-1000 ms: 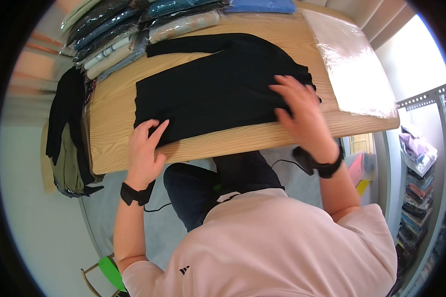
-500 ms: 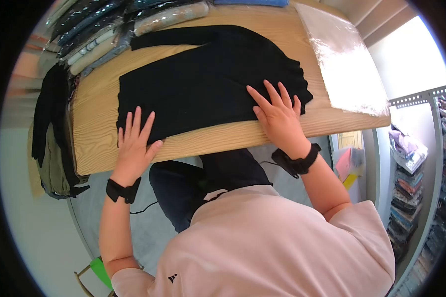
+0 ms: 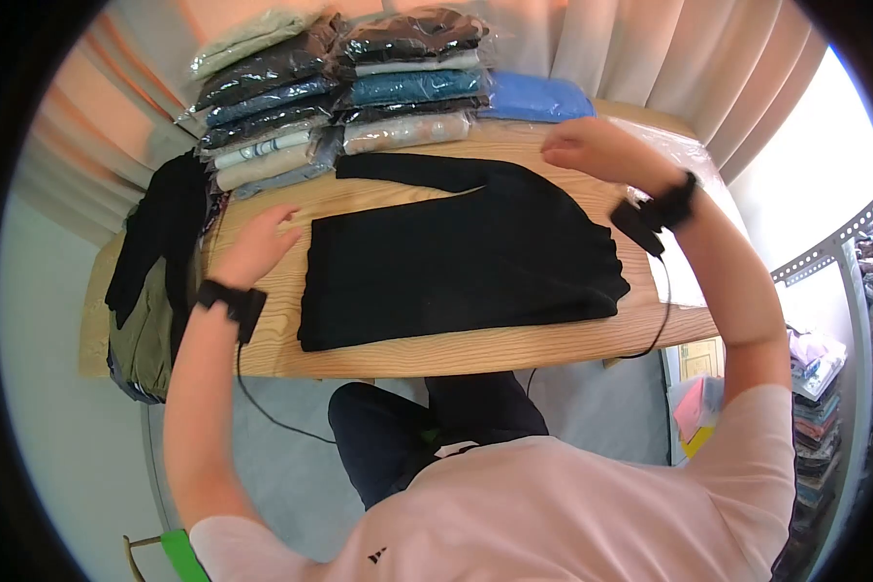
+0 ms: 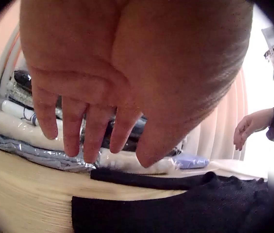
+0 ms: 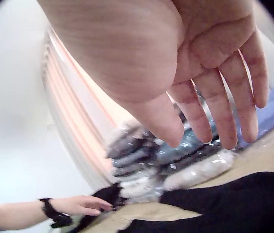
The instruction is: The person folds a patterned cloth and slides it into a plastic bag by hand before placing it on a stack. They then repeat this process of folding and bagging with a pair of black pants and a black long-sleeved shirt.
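A black long-sleeved garment (image 3: 456,267) lies flat on the wooden table (image 3: 407,362), folded lengthwise, one sleeve stretched along its far side. My left hand (image 3: 257,244) hovers off its left end, holding nothing; in the left wrist view the left hand (image 4: 112,82) shows its palm with fingers extended. Past the garment's far right shoulder, my right hand (image 3: 592,150) is raised in the air. Its palm faces the camera in the right wrist view, where the right hand (image 5: 209,73) has loosely spread fingers and nothing in them.
Stacks of clothes in clear plastic bags (image 3: 412,87) stand along the back, beside a blue bagged item (image 3: 538,97). A clear plastic bag (image 3: 684,262) lies at the table's right. Dark and olive clothes (image 3: 150,262) hang over the left edge. Cables trail from both wrists.
Both hands pressed on the garment half a second ago; now they have lifted off and moved away toward the back. The head view has tilted up, showing more of the bagged stacks.
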Demonstrator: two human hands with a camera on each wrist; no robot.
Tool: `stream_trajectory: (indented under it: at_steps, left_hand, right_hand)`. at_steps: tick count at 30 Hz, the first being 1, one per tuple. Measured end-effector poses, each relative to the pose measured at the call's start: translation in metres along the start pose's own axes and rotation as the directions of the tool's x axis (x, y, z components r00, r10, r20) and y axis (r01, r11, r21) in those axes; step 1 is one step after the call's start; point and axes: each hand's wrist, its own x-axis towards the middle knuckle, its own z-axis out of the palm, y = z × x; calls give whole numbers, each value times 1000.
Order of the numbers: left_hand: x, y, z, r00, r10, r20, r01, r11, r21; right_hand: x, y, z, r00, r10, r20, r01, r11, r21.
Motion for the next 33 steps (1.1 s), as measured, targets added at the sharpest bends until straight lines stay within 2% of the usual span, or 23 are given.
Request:
stream_trajectory:
  at_steps: [1, 3, 4, 5, 6, 7, 8, 10, 12, 14, 16, 17, 18, 20, 21, 22, 24, 25, 26, 28, 29, 30, 33]
  left_hand:
    - [11, -2, 10, 1000, -4, 28, 5, 1000, -13]
    - [33, -14, 36, 989, -12, 147, 11, 1000, 10]
    - [43, -28, 55, 983, 8, 181, -14, 999, 32]
    - [45, -23, 65, 986, -33, 164, 28, 999, 36]
    - [48, -23, 75, 990, 8, 142, -18, 997, 69]
    - [47, -9, 75, 992, -10, 128, -1, 996, 84]
    - [49, -8, 82, 994, 16, 108, -24, 997, 77]
    - [48, -4, 90, 996, 63, 58, -67, 995, 79]
    - [47, 2, 95, 998, 47, 30, -50, 992, 116]
    - [49, 8, 89, 1000, 29, -2, -29, 988, 150]
    - [52, 9, 84, 997, 58, 43, -66, 971, 229]
    - [48, 8, 83, 990, 139, -34, -129, 970, 204]
    - [43, 7, 82, 992, 124, -22, -118, 975, 190]
    - [24, 20, 61, 949, 306, -78, -284, 936, 209]
    - [15, 25, 53, 953, 298, -59, -282, 939, 194]
    - [5, 28, 46, 949, 316, -16, -309, 937, 164]
    - [-11, 30, 47, 941, 336, 38, -338, 932, 129]
    - [-22, 32, 50, 938, 334, 98, -344, 931, 119]
    - [-30, 33, 52, 931, 331, 154, -349, 931, 110]
    - [-34, 27, 60, 923, 330, 196, -353, 931, 93]
    - [-33, 29, 58, 937, 235, 258, -254, 966, 42]
    - [-32, 30, 56, 936, 142, 322, -149, 989, -1]
    - [-21, 49, 40, 924, 83, 374, -112, 992, 57]
  right_hand:
    - [24, 21, 16, 997, 42, 59, -40, 999, -29]
    - [66, 66, 59, 991, 118, 67, -112, 990, -81]
    - [70, 63, 71, 981, 187, 46, -177, 968, -176]
    - [84, 74, 87, 951, 292, 96, -280, 952, -124]
    - [92, 90, 106, 955, 296, -7, -296, 953, -71]
    - [94, 89, 117, 932, 356, -72, -351, 934, 70]
    - [98, 87, 117, 936, 343, -76, -338, 939, 70]
    - [98, 84, 120, 893, 415, 176, -450, 841, 300]
    - [86, 85, 121, 923, 347, 169, -385, 854, 350]
    - [81, 79, 116, 962, 269, -45, -222, 870, 439]
    - [65, 64, 100, 959, 282, -24, -236, 844, 482]
    - [56, 61, 95, 962, 269, -57, -211, 856, 472]
    - [47, 59, 93, 963, 257, -86, -190, 866, 462]
    - [19, 41, 84, 966, 258, -11, -212, 816, 539]
    - [6, 36, 81, 967, 252, 33, -219, 761, 611]
    - [-5, 37, 81, 963, 263, 50, -237, 751, 617]
    - [-23, 39, 78, 972, 159, 175, -221, 878, 425]
    - [-28, 27, 68, 942, 206, 265, -255, 953, 167]
    - [-33, 29, 72, 940, 209, 268, -260, 950, 172]
    - [-41, 33, 80, 918, 104, 383, -124, 992, 27]
    - [-42, 35, 85, 934, 129, 334, -178, 976, 122]
    - [-42, 36, 85, 934, 132, 331, -182, 975, 124]
    - [-34, 22, 82, 923, 183, 338, -268, 937, 224]
